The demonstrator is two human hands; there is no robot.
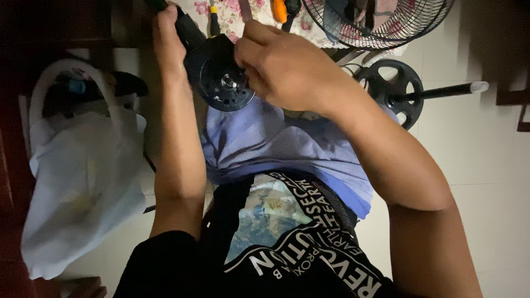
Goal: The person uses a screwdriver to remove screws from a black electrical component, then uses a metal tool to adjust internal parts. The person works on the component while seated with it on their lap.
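The left hand (167, 41) was closed around the neck of the black round motor housing (221, 74), holding it above the lap. The right hand (281, 66) had its fingers (247, 63) pinched at the housing's rim, beside the central metal shaft (228, 83). A firm left grip and small fingertip moves were judged advisable. A wire fan guard (375, 19) lay nearby.

Pale tiled floor (475, 143) fills the right of the frame, dimly lit. Dark wooden furniture (14, 165) runs down the left edge, with more dark wood (516, 83) at the upper right. A floral cloth (232, 14) lies along the top centre.
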